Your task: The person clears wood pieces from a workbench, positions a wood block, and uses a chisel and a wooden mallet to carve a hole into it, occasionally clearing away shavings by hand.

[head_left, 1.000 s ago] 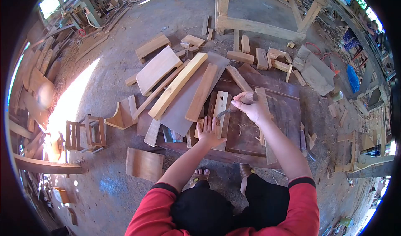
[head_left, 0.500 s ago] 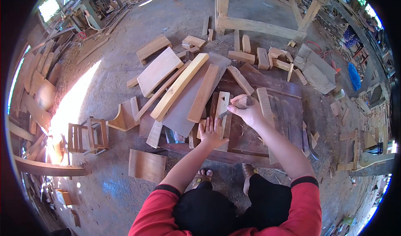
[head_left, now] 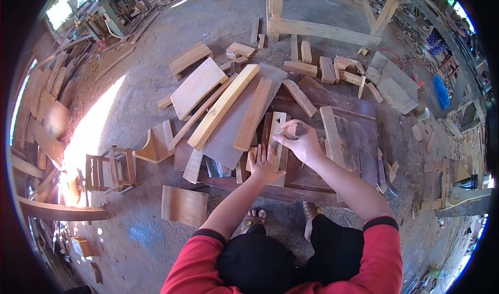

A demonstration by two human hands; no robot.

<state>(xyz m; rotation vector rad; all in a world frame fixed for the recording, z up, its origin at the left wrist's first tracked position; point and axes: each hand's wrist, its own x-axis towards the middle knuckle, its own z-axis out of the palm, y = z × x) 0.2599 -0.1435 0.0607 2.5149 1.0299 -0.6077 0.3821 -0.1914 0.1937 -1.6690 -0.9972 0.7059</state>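
My left hand [head_left: 264, 168] lies flat with its fingers spread, pressing on the lower end of a pale wooden strip [head_left: 278, 119] and the small wood pieces beside it. The strip has a dark hole near its far end. My right hand [head_left: 305, 147] is closed around the brown wooden handle of a chisel [head_left: 296, 129], held steeply over the strip. The chisel's blade end is mostly hidden by my fingers and comes down close to the strip's middle. Under the strip is a dark reddish-brown wooden panel [head_left: 306, 182].
Planks lean across a grey board [head_left: 221, 149] left of my hands, including a long yellowish beam [head_left: 224, 107]. A small wooden chair-like frame [head_left: 110, 170] stands at left. A curved wood block [head_left: 184, 205] lies near my feet. A wooden trestle [head_left: 325, 28] stands ahead.
My right hand has shifted slightly left and toward me, and the chisel handle has tipped more upright. My left hand stays nearly where it was on the wood.
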